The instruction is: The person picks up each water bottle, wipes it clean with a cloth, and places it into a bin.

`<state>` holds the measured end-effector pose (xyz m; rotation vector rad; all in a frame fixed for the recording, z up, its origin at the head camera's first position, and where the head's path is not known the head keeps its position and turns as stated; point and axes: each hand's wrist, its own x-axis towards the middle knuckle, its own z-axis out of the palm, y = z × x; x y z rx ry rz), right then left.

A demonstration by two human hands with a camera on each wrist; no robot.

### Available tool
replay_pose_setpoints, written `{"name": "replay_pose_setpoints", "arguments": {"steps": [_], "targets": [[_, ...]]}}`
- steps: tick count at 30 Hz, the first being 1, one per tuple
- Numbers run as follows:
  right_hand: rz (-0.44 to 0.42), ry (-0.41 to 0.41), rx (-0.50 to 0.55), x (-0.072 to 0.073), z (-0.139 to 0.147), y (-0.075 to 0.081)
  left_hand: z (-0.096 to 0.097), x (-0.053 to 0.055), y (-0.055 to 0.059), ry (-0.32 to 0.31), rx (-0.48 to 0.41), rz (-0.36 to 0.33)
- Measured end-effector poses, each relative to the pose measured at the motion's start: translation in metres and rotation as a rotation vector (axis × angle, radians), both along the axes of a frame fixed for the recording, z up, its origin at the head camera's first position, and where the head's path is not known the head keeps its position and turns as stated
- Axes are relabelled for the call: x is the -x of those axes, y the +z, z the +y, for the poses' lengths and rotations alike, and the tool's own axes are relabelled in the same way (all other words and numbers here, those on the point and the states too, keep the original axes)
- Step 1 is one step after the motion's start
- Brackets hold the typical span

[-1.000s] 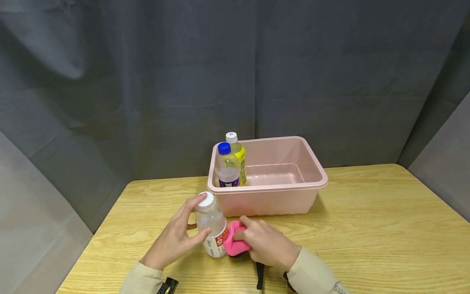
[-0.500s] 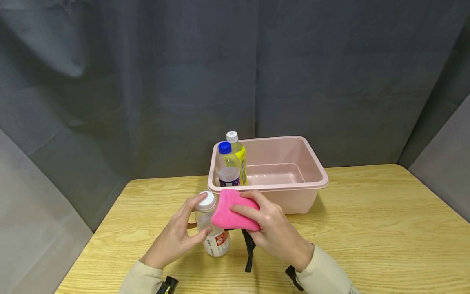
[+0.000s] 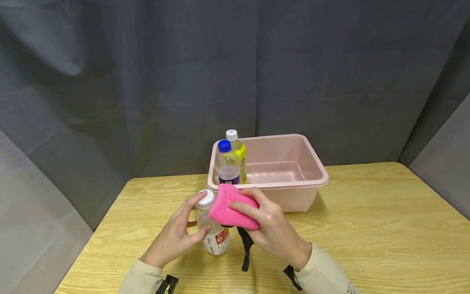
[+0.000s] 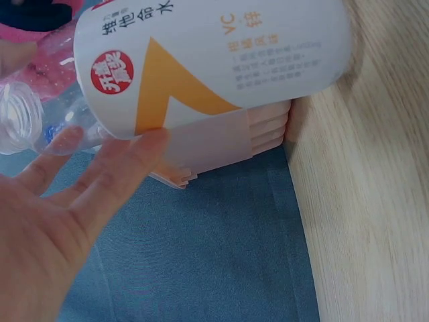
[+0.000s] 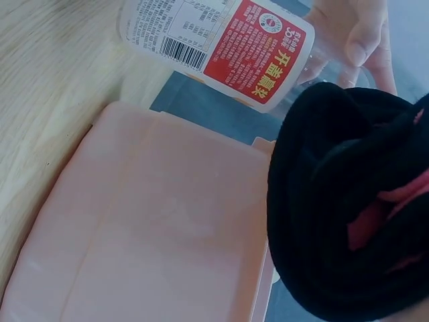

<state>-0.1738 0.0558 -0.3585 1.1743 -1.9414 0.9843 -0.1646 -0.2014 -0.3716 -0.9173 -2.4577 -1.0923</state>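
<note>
A clear bottle [image 3: 216, 243] with a white cap and a white-and-red label stands upright on the table. My left hand [image 3: 178, 230] holds it from the left, index finger at the cap and thumb on the side. In the left wrist view, fingertips touch the edge of the bottle's label [image 4: 201, 67]. My right hand [image 3: 271, 224] grips a folded pink cloth [image 3: 233, 208] at the bottle's right shoulder, covering part of it. Its black side [image 5: 322, 201] faces the right wrist camera. A black strap [image 3: 246, 247] hangs below the cloth.
A pink plastic bin [image 3: 319, 181] stands behind the hands. Inside, at its left end, are a blue-capped bottle [image 3: 228, 167] and a white-capped yellow-labelled bottle [image 3: 241, 153]. Dark curtains [image 3: 183, 81] rise behind the wooden table [image 3: 385, 228].
My right hand has lifted the pink cloth from beside the bottle's lower label up to its shoulder, then slightly further left. The left hand and bottle have stayed nearly in place.
</note>
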Motion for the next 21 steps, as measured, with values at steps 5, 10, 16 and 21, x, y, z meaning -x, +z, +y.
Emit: {"name": "replay_pose_setpoints", "arguments": {"steps": [5,10,16,21], "targets": [[0.026,-0.020,-0.128,0.000,-0.001,-0.002,0.001,0.000,0.001,0.002,-0.008,-0.007],[0.019,-0.060,-0.268,-0.002,-0.001,-0.007,0.001,0.000,0.001,0.004,-0.017,-0.008],[-0.015,-0.104,-0.523,0.000,0.002,-0.015,0.002,-0.001,0.000,0.010,-0.015,-0.015],[-0.068,-0.093,-0.701,0.001,0.000,-0.026,0.002,-0.001,-0.001,0.021,-0.013,-0.011]]}}
